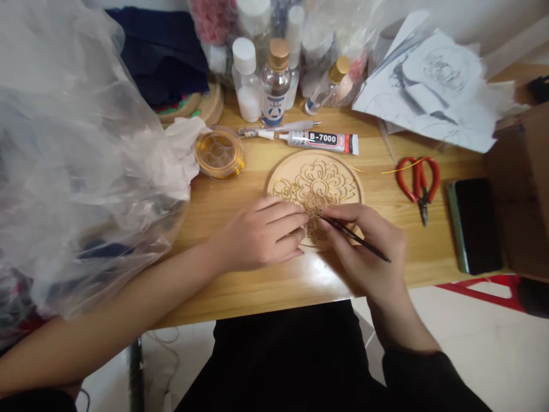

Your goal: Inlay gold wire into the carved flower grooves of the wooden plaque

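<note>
A round wooden disc (283,169) with a raised rim lies on the table, its face bearing a flower pattern (319,186) outlined in gold wire. My left hand (270,232) lies over its lower left part, fingers stretched out side by side. From the right, my right hand (373,240) grips dark tweezers (355,237), with the tips down at the pattern close to my left fingertips. Whether a piece of wire is between the tips is too small to tell. The disc's lower edge is partly covered by both hands.
A spool of gold wire (220,153), a B-7000 glue tube (321,141), a pen (283,127) and several bottles (274,86) stand or lie behind. Red-handled pliers (419,180), a phone (475,226) and sketched papers (429,86) are at right. Plastic bags (86,154) fill the left.
</note>
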`<action>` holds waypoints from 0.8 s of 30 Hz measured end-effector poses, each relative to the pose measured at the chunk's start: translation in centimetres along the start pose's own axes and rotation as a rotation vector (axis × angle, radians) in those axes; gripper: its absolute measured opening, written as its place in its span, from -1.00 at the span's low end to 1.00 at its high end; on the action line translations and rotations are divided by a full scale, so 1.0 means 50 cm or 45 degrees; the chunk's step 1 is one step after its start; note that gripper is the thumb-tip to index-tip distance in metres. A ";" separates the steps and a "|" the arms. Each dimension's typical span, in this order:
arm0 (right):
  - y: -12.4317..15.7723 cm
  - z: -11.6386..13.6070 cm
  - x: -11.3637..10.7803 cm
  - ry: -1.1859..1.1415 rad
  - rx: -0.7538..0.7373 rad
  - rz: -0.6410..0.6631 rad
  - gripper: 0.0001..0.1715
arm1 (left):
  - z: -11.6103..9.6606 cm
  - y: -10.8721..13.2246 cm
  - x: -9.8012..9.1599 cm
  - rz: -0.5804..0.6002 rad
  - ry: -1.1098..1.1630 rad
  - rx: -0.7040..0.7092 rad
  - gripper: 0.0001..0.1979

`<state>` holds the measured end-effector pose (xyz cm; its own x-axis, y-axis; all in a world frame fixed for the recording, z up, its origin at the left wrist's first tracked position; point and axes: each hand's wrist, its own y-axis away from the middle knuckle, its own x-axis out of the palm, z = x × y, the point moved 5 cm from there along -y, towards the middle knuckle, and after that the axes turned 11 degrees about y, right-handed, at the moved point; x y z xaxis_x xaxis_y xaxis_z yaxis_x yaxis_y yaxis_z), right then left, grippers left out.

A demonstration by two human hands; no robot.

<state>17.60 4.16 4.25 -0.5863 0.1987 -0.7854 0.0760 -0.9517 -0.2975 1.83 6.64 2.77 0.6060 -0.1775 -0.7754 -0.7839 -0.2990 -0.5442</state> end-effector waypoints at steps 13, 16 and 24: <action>0.015 0.011 0.005 0.027 -0.082 0.156 -0.80 | 0.007 -0.003 0.003 -0.008 -0.025 -0.051 -0.82; 0.016 0.011 0.010 0.027 -0.100 0.189 -0.80 | 0.007 -0.004 0.003 0.003 -0.035 -0.070 -0.81; 0.016 0.013 0.013 0.067 -0.048 0.198 -0.80 | 0.008 -0.004 0.005 0.011 -0.044 -0.058 -0.79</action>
<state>16.74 3.36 3.84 -0.5224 0.0625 -0.8504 0.1935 -0.9626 -0.1895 2.06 7.02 2.56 0.5939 -0.1482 -0.7908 -0.7814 -0.3404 -0.5230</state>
